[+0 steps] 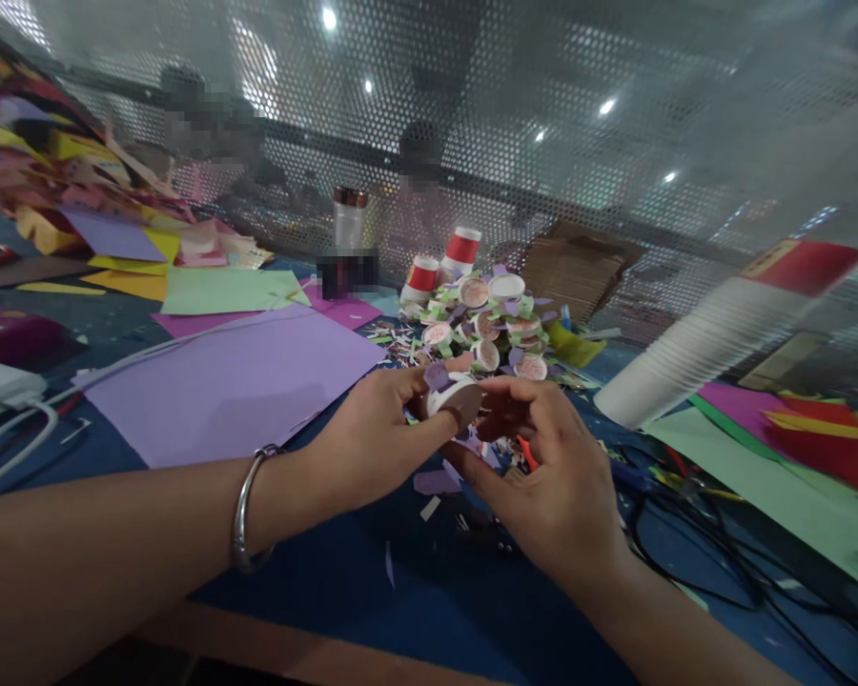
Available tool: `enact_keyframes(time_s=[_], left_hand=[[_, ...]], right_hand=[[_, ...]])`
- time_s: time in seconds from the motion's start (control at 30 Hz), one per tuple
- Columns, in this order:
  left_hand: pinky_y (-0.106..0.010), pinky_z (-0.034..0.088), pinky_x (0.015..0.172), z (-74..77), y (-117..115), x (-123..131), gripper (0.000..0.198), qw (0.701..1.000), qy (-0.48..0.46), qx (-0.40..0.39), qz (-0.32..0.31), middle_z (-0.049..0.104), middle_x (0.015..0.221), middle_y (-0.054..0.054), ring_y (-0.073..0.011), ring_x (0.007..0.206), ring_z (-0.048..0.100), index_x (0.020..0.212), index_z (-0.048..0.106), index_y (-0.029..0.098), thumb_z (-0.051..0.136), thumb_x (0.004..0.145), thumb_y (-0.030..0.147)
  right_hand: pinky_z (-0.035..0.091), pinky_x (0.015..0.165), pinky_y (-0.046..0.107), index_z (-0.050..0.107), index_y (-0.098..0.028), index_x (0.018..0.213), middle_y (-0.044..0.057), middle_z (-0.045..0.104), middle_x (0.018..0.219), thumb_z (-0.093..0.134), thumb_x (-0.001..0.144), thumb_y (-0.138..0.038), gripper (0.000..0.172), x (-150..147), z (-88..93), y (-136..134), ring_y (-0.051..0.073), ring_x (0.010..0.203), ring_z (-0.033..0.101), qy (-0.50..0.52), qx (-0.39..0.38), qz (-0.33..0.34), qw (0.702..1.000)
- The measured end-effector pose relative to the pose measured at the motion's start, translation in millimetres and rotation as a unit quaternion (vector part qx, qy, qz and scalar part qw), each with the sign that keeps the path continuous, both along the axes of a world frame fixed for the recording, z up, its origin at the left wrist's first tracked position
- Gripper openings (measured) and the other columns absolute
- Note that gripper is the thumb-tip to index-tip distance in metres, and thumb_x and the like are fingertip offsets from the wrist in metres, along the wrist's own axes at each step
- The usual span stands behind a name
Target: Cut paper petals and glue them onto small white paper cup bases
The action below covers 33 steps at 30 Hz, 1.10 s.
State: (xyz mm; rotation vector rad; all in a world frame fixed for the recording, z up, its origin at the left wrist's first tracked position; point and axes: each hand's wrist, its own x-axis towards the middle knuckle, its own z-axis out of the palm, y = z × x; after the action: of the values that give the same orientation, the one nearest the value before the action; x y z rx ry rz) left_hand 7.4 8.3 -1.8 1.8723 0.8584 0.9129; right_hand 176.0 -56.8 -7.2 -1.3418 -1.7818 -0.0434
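My left hand [393, 429] grips a small white paper cup [463, 398], thumb across its round end and fingers behind. A purple paper flap [438, 376] sticks out from the cup's side. My right hand [547, 457] is just to the right, fingers curved and apart, fingertips close to the cup's edge; whether they touch it is unclear. Behind both hands lies a heap of similar cup pieces [486, 326] with purple and green paper bits. Below the hands, paper scraps [436, 481] are scattered on the blue tabletop [329, 581].
A leaning stack of white paper cups [693, 343] stands at right, near black cables [707, 562]. Purple paper [243, 381] covers the left, with a white charger [4, 389] and cords beside it. A cardboard piece [572, 267] leans against the perforated metal screen [500, 114].
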Motion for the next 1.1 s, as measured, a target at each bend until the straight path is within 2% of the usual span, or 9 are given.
enact_keyframes(time_s=[0.07, 0.1, 0.23, 0.3, 0.4, 0.53, 0.73, 0.9, 1.1], left_hand=[[-0.024, 0.044, 0.063, -1.0, -0.8, -0.1, 0.024, 0.999, -0.007, -0.015, -0.032, 0.071, 0.087, 0.0, -0.0132, 0.074, 0.059, 0.102, 0.071, 0.018, 0.057, 0.085, 0.026], [-0.024, 0.045, 0.065, -1.0, -1.4, -0.5, 0.026, 0.998, -0.013, -0.025, -0.05, 0.071, 0.092, -0.001, -0.014, 0.076, 0.06, 0.106, 0.07, 0.019, 0.057, 0.086, 0.027], [-0.026, 0.049, 0.068, 4.3, -2.1, -4.6, 0.021, 0.985, -0.073, -0.09, -0.125, 0.07, 0.085, -0.002, -0.014, 0.071, 0.06, 0.089, 0.072, 0.015, 0.059, 0.088, 0.031], [-0.027, 0.052, 0.071, 9.0, 0.8, -7.5, 0.02, 0.964, -0.132, -0.152, -0.175, 0.07, 0.085, -0.003, -0.0139, 0.072, 0.061, 0.091, 0.074, 0.016, 0.059, 0.087, 0.027], [-0.028, 0.054, 0.08, 14.7, 9.4, -12.4, 0.035, 0.923, -0.19, -0.228, -0.245, 0.071, 0.096, -0.003, -0.0148, 0.084, 0.064, 0.116, 0.073, 0.02, 0.065, 0.082, 0.019], [-0.032, 0.052, 0.094, 15.5, 21.7, -18.6, 0.058, 0.915, -0.146, -0.228, -0.298, 0.071, 0.105, -0.005, -0.0185, 0.103, 0.065, 0.138, 0.062, 0.024, 0.072, 0.082, 0.011], [-0.032, 0.053, 0.089, 10.2, 26.7, -19.5, 0.055, 0.926, -0.12, -0.178, -0.312, 0.071, 0.102, -0.006, -0.0203, 0.104, 0.067, 0.138, 0.06, 0.023, 0.074, 0.085, 0.015], [-0.03, 0.055, 0.087, 10.6, 23.5, -15.8, 0.049, 0.926, -0.147, -0.162, -0.308, 0.071, 0.116, -0.009, -0.0185, 0.102, 0.068, 0.132, 0.063, 0.019, 0.075, 0.085, 0.012], [-0.03, 0.054, 0.088, 11.6, 24.6, -16.5, 0.041, 0.927, -0.128, -0.16, -0.314, 0.072, 0.11, -0.007, -0.0177, 0.1, 0.068, 0.125, 0.066, 0.018, 0.076, 0.086, 0.017]], right_hand=[[0.058, 0.072, 0.035, 0.059, -0.022, 0.115, 0.003, 0.063, 0.099, 0.08, 0.079, -0.026, 0.042, -1.5, 0.8, -0.1, 0.018, 0.078, 0.066, -0.017, 0.017, -0.006, 1.0], [0.058, 0.072, 0.035, 0.059, -0.022, 0.113, 0.003, 0.063, 0.098, 0.079, 0.079, -0.025, 0.04, -1.9, 1.0, -0.1, 0.018, 0.079, 0.066, -0.019, 0.022, -0.008, 1.0], [0.059, 0.073, 0.035, 0.058, -0.021, 0.113, 0.004, 0.063, 0.102, 0.077, 0.08, -0.028, 0.039, -1.1, 2.3, -1.6, 0.018, 0.081, 0.067, 0.003, 0.03, -0.008, 1.0], [0.059, 0.074, 0.035, 0.058, -0.021, 0.114, 0.005, 0.062, 0.104, 0.078, 0.08, -0.029, 0.041, -0.4, 3.8, -3.3, 0.018, 0.081, 0.068, 0.005, 0.035, -0.005, 0.999], [0.059, 0.076, 0.037, 0.057, -0.021, 0.115, 0.006, 0.063, 0.106, 0.078, 0.078, -0.029, 0.043, 1.0, 6.3, -7.0, 0.019, 0.084, 0.068, -0.002, 0.047, -0.013, 0.999], [0.059, 0.079, 0.039, 0.054, -0.022, 0.117, 0.006, 0.063, 0.11, 0.075, 0.078, -0.028, 0.045, 5.1, 8.4, -10.8, 0.021, 0.089, 0.07, 0.016, 0.027, 0.017, 0.999], [0.058, 0.084, 0.038, 0.054, -0.025, 0.118, 0.004, 0.065, 0.109, 0.078, 0.079, -0.029, 0.045, 11.4, 7.5, -8.5, 0.021, 0.093, 0.071, 0.045, -0.017, 0.06, 0.997], [0.058, 0.086, 0.037, 0.054, -0.026, 0.118, 0.003, 0.066, 0.108, 0.077, 0.081, -0.027, 0.044, 12.7, 5.9, -7.3, 0.02, 0.094, 0.071, 0.095, -0.05, 0.09, 0.99], [0.058, 0.081, 0.034, 0.055, -0.026, 0.114, 0.001, 0.067, 0.102, 0.078, 0.077, -0.024, 0.044, 9.8, 10.0, -9.5, 0.018, 0.088, 0.07, 0.093, -0.055, 0.08, 0.991]])
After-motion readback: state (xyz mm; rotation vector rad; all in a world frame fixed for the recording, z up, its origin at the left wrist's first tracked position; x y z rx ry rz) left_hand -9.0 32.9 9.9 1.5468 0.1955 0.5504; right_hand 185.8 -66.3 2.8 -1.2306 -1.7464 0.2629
